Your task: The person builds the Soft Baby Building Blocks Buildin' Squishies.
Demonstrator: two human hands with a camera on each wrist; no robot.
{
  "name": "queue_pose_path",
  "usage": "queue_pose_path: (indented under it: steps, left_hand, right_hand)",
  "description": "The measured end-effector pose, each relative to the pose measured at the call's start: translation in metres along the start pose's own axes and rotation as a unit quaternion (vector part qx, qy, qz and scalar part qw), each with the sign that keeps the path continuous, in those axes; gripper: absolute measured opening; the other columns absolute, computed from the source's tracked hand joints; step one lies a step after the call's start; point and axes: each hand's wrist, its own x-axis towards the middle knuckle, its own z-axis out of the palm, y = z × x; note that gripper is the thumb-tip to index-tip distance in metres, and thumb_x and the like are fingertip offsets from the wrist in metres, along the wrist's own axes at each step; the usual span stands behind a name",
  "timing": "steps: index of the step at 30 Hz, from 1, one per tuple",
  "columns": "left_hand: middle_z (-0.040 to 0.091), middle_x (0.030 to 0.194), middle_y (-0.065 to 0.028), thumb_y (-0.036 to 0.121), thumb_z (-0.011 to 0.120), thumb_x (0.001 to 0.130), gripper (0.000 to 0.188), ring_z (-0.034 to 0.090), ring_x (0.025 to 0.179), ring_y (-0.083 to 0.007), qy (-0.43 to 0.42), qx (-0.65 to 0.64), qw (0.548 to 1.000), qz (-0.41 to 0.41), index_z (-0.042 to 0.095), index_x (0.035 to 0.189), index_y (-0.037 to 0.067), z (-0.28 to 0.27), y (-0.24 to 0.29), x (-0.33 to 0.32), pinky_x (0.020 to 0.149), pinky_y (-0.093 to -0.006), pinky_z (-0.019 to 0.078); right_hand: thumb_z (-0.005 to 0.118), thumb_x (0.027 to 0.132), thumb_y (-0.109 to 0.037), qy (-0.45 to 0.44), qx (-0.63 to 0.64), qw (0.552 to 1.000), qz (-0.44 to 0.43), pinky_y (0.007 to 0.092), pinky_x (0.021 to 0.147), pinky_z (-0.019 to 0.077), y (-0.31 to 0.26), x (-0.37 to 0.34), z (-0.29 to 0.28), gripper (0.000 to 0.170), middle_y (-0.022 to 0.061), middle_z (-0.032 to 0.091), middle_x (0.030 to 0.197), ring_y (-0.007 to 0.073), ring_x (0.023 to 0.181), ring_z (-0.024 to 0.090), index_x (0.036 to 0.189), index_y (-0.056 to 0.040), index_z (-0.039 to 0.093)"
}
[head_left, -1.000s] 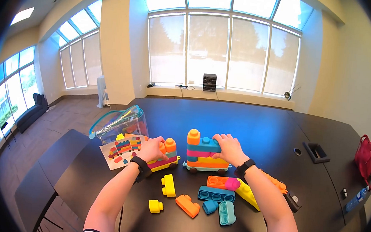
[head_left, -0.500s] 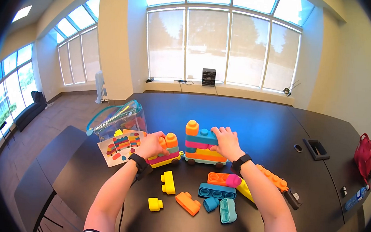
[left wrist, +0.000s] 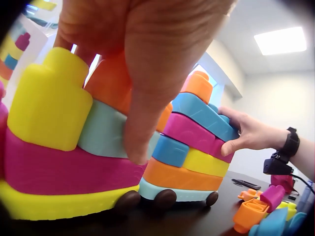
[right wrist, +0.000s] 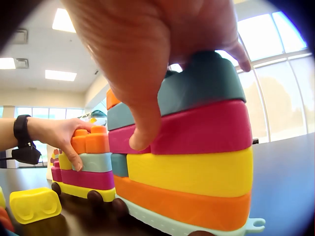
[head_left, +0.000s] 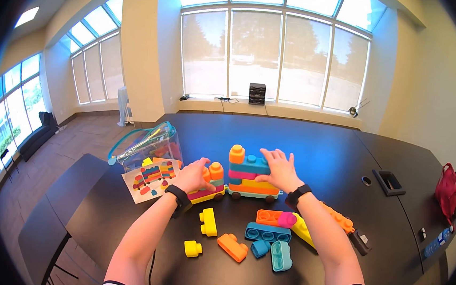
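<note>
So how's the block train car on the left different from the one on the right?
The left car is shorter; the right car is stacked taller.

The left car has a yellow base, while the right car has a pale blue base.

Just above the base, the left car is magenta, but the right car is orange.

Both have dark wheels and orange blocks at the top.

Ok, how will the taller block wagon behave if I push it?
The taller block wagon will likely roll, since it stands on dark wheels. Pushed high up, it might tip, given its tall stack. Lifted by the teal upper block, it could come apart, as seams show between its layers.
</note>
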Motion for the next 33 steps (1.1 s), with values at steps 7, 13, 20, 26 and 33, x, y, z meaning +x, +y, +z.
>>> queue_pose_path:
  steps: [7,13,20,26,33]
  left_hand:
    - [0.074,0.114,-0.0123,0.034,0.09,0.082,0.058,0.071,0.105,-0.0282,0.102,-0.114,0.988,0.017,0.069,0.126,0.004,-0.075,0.021,-0.053,0.093,-0.0386,0.0572]
    - [0.074,0.119,-0.0109,0.032,0.09,0.083,0.053,0.07,0.112,-0.0257,-0.079,-0.198,0.977,0.0,0.071,0.125,0.005,-0.118,0.058,-0.174,0.097,-0.039,0.0551]
    - [0.055,0.152,-0.0139,0.041,0.088,0.084,0.068,0.053,0.137,-0.0395,-0.229,-0.141,0.946,0.183,0.064,0.145,0.021,-0.075,0.134,-0.276,0.114,-0.0494,0.047]
    - [0.072,0.117,-0.012,0.034,0.076,0.096,0.039,0.07,0.103,-0.0361,-0.254,-0.17,0.945,0.12,0.072,0.13,0.015,-0.057,0.141,-0.283,0.092,-0.0437,0.0569]
    - [0.071,0.116,-0.0143,0.044,0.076,0.095,0.046,0.07,0.105,-0.0384,-0.23,-0.157,0.955,0.105,0.07,0.128,0.012,-0.048,0.144,-0.284,0.092,-0.0457,0.0568]
  right_hand:
    - [0.072,0.092,-0.061,-0.143,0.075,0.975,0.15,0.0474,0.11,0.0486,0.086,-0.062,-0.059,0.073,0.0207,0.063,0.14,0.0381,0.134,0.057,0.143,-0.0105,0.062]
    - [0.079,0.084,-0.054,-0.312,0.056,0.928,0.198,0.0456,0.101,0.0538,0.103,-0.154,-0.091,0.069,0.018,0.071,0.125,0.0364,0.12,0.067,0.137,-0.0107,0.067]
    - [0.081,0.081,-0.042,-0.227,0.053,0.955,0.186,0.0478,0.101,0.0542,0.087,-0.192,-0.09,0.061,0.0178,0.071,0.125,0.0365,0.119,0.067,0.136,-0.0174,0.069]
    - [0.084,0.083,-0.037,-0.172,-0.055,0.944,0.276,0.0455,0.106,0.0537,0.117,-0.194,-0.08,0.062,0.0142,0.071,0.131,0.034,0.123,0.067,0.137,-0.0113,0.067]
    - [0.096,0.069,-0.037,-0.253,-0.035,0.91,0.326,0.0432,0.105,0.0548,0.148,-0.214,-0.062,0.073,0.0162,0.073,0.127,0.0347,0.122,0.069,0.132,-0.011,0.069]
